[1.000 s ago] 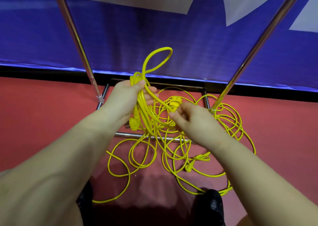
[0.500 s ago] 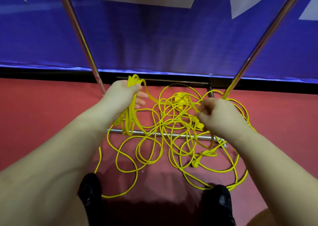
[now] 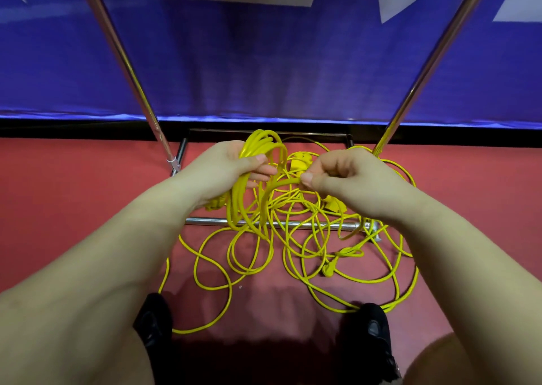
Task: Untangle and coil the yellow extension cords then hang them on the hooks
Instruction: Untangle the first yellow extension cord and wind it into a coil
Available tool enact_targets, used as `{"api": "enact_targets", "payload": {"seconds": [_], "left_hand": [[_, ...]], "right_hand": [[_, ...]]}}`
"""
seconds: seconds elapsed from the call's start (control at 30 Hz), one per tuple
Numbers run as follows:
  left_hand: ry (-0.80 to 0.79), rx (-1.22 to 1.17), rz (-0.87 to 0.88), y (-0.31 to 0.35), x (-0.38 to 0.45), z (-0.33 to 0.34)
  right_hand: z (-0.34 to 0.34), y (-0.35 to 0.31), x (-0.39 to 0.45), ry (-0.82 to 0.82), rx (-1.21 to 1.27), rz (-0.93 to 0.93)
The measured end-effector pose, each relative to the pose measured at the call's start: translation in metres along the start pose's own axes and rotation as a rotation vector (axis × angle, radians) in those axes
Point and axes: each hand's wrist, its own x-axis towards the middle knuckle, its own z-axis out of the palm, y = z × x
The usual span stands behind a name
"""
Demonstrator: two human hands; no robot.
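The left hand holds a gathered bundle of cord loops, fingers and thumb curled round several strands that arch up above the knuckles and hang below the palm toward the floor. The right hand pinches a single strand between thumb and curled forefinger, its grip closed tight on that one cord, which bows across the gap to the left-hand bundle. Both hands hang close together above the rest of the yellow extension cords, which lie in a loose tangle of overlapping loops on the red floor. The tangle spreads over and around the low horizontal bar of a chrome rack, with some loops draped across that bar. A yellow plug lies among the loops on the near side of the bar, and a yellow socket end shows between the two hands, farther back. Two slanted chrome poles rise from the rack's base on either side. Behind them hangs a blue banner with white shapes. The person's black shoes stand at the near edge of the tangle, one loop running just beside the right shoe.
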Motion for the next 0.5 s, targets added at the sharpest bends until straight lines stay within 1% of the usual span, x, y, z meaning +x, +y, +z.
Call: {"api": "enact_targets", "payload": {"seconds": [0.07,0.17,0.23,0.3,0.4,0.5], "left_hand": [[-0.051,-0.051,0.006,0.001,-0.002,0.006],[-0.146,-0.124,0.015,0.004,-0.005,0.016],[-0.195,-0.113,0.004,0.006,-0.007,0.021],[-0.206,-0.098,-0.014,0.007,-0.009,0.025],[-0.197,-0.164,-0.051,0.008,-0.01,0.028],[-0.186,-0.187,-0.054,0.006,-0.011,0.031]], "right_hand": [[0.001,-0.002,0.001,-0.017,0.029,0.007],[0.002,-0.001,0.005,0.01,0.04,0.045],[0.001,0.0,0.008,0.038,0.017,0.064],[0.0,0.001,0.01,0.069,-0.024,0.082],[0.0,0.002,0.011,0.099,-0.096,0.084],[0.001,0.003,0.011,0.097,-0.07,0.109]]}}
